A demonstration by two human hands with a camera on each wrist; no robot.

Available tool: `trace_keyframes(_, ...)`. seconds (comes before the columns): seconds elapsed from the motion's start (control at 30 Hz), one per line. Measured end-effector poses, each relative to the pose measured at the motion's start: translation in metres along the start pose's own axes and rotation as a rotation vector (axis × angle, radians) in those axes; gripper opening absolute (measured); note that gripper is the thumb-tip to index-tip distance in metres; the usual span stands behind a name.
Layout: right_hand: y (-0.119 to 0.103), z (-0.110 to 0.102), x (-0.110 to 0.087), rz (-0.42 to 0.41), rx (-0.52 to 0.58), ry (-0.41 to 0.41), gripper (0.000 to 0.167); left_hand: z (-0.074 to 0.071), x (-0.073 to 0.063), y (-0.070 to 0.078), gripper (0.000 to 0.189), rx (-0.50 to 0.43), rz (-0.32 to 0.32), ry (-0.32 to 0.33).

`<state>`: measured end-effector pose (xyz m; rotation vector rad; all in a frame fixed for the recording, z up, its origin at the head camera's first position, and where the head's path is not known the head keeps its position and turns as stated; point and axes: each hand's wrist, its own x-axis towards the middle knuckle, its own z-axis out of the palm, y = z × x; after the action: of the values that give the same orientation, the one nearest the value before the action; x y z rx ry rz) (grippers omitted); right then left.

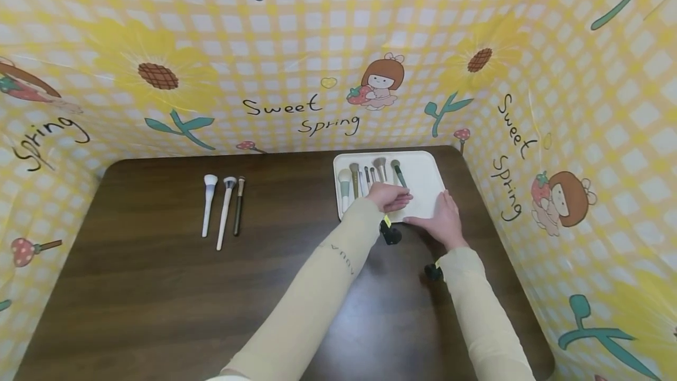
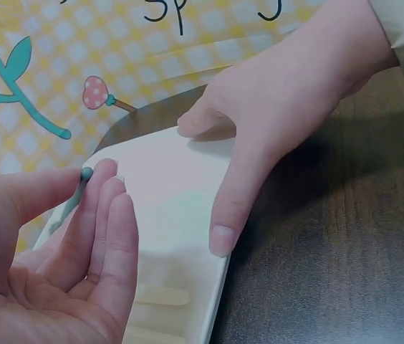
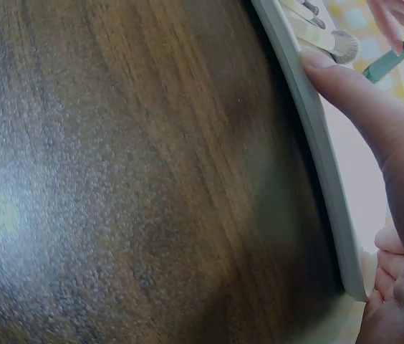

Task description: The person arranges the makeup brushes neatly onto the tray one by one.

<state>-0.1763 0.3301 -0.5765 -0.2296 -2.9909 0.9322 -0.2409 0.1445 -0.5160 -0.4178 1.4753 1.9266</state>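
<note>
My left hand [image 1: 388, 196] is over the white tray [image 1: 427, 172], pinching a green makeup brush [image 1: 399, 173] near its handle end. The brush's dark head points to the back of the tray; in the left wrist view the handle tip [image 2: 87, 173] shows between thumb and fingers. My right hand [image 1: 445, 223] grips the tray's near right corner, its thumb [image 3: 320, 61] on the near rim and its fingers around the right side. Left of the green brush, several makeup brushes lie side by side in the tray, among them a pale green one [image 1: 345, 184] and a fluffy one [image 1: 380, 166].
On the left of the dark wooden table [image 1: 158, 287] lie a white brush [image 1: 208, 204], a longer pale brush [image 1: 225, 213] and a dark-handled brush [image 1: 239, 207]. A yellow checked cloth [image 1: 285, 63] stands around the back and sides.
</note>
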Motion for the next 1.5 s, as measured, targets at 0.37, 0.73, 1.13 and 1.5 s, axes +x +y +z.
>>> trace_keyframes(0.37, 0.001, 0.002, 0.001, 0.007, -0.011, -0.005, 0.132, -0.003, 0.002, -0.017, 0.011, -0.028, -0.028, 0.086)
trace_keyframes(0.73, 0.000, 0.001, 0.001, 0.015, -0.017, -0.009, 0.134, -0.003, -0.007, -0.027, 0.013, -0.072, -0.035, 0.090)
trace_keyframes(1.13, 0.000, 0.000, 0.002, 0.001, -0.026, -0.004, 0.130, -0.002, 0.001, -0.035, 0.013, -0.055, -0.023, 0.171)
trace_keyframes(1.5, -0.001, -0.001, 0.002, 0.011, -0.039, -0.022, 0.132, -0.004, 0.001, -0.036, 0.015, 0.012, -0.042, 0.147)
